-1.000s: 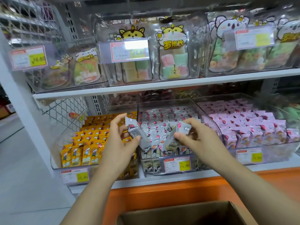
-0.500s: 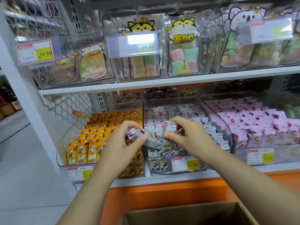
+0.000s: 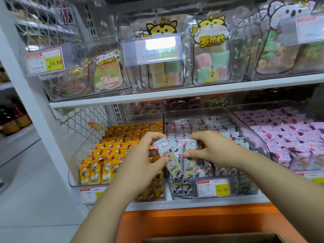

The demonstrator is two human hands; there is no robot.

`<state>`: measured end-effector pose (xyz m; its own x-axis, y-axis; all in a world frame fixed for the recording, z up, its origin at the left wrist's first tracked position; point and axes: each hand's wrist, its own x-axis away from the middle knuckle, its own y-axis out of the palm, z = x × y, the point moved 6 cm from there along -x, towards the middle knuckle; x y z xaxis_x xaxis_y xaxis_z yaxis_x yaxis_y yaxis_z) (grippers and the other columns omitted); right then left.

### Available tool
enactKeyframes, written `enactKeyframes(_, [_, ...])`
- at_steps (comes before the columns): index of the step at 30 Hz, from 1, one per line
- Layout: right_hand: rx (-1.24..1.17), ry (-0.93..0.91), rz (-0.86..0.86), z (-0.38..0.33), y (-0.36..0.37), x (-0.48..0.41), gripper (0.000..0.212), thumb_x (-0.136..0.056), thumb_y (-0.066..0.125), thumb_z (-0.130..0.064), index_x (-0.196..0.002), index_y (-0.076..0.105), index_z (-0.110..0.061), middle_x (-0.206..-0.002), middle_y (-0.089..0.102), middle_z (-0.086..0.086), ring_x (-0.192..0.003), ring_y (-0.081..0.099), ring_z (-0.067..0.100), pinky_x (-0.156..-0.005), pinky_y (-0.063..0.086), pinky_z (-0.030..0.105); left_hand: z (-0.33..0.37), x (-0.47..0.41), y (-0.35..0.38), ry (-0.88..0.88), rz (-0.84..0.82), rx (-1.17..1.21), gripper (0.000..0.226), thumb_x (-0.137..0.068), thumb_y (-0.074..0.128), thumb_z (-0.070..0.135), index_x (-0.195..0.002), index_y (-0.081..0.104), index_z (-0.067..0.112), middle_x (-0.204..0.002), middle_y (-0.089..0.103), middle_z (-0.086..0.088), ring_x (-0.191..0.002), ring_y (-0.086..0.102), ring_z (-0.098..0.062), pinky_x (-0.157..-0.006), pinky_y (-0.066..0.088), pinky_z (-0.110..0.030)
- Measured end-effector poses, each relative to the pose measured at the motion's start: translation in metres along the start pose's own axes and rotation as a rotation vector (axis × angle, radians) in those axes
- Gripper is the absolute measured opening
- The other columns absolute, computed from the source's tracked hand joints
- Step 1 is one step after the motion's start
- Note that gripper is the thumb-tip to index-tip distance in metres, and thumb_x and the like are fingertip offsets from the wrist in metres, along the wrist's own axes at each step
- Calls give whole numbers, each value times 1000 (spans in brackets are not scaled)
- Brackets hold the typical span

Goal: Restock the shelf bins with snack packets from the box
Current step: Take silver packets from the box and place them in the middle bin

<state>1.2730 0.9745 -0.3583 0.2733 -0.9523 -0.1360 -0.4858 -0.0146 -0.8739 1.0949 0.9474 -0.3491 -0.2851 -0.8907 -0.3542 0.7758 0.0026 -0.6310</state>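
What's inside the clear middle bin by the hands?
Rows of grey snack packets fill the middle bin. The left hand and right hand cover some; lower layers are hidden.

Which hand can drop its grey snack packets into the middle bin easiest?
Probably the right hand: it pinches grey packets directly above the middle bin. The left hand hangs over the orange-packet bin.

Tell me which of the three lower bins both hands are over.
The middle bin of silver packets, between the orange-packet bin and the pink-packet bin.
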Motion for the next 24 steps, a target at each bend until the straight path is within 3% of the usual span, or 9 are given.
enactKeyframes(3, [-7,-8,-17,0,-2,1,39,-78,66,-54,-79,50,-18,-66,55,-1,-54,45,10,-49,30,23,0,-4,6,17,-11,-93,43,-87,67,29,-113,40,51,-108,49,29,-98,50,9,-82,41,-15])
enactKeyframes(5, [-1,-19,-36,-2,-3,5,32,-78,68,-52,-74,44,-32,-65,54,-7,-52,45,0,-48,29,17,2,-6,8,42,-1,-146,42,-89,64,29,-114,40,51,-111,50,29,-96,49,10,-83,39,-11])
enactKeyframes(8, [31,-51,-57,-5,-5,12,31,-81,69,-46,-72,43,-33,-68,54,-8,-57,46,1,-51,31,18,5,-8,14,75,6,-197,40,-90,63,27,-117,43,48,-119,55,22,-104,53,2,-89,42,-18])
enactKeyframes(10, [48,-54,-54,-8,-4,16,25,-84,67,-43,-84,55,-22,-72,56,-4,-60,47,7,-53,35,23,7,-5,21,108,-34,-236,39,-90,62,25,-116,43,47,-118,51,26,-113,47,3,-90,36,-13])
enactKeyframes(13, [55,-54,-10,-11,2,20,23,-86,65,-41,-76,47,-30,-66,47,-11,-57,42,1,-51,30,20,6,0,29,142,-80,-316,35,-91,60,29,-119,46,44,-109,41,37,-120,38,3,-98,32,-14])
enactKeyframes(15, [56,-58,15,-12,7,21,17,-87,64,-42,-86,52,-29,-71,48,-15,-62,44,0,-53,32,17,0,2,28,125,-62,-378,32,-92,57,35,-120,46,45,-117,44,34,-123,31,4,-113,15,-24])
enactKeyframes(17, [54,-38,14,-9,12,22,27,-88,63,-43,-105,59,-23,-80,54,-13,-72,50,6,-62,37,20,-6,1,26,117,-25,-462,31,-90,58,39,-119,49,45,-120,47,27,-128,32,2,-116,-2,-26])
enactKeyframes(20, [46,-45,11,-9,20,23,20,-88,63,-41,-92,56,-23,-74,52,-13,-71,51,10,-60,39,25,-13,4,30,135,25,-482,26,-84,68,36,-108,59,39,-111,48,26,-133,31,-5,-116,-6,-33])
enactKeyframes(24, [124,-17,42,-8,28,25,44,-90,59,-41,-127,55,-18,-106,61,0,-94,55,17,-79,46,32,-21,7,41,137,-2,-525,24,-85,66,38,-108,59,39,-123,60,20,-141,23,-7,-115,-14,-37])
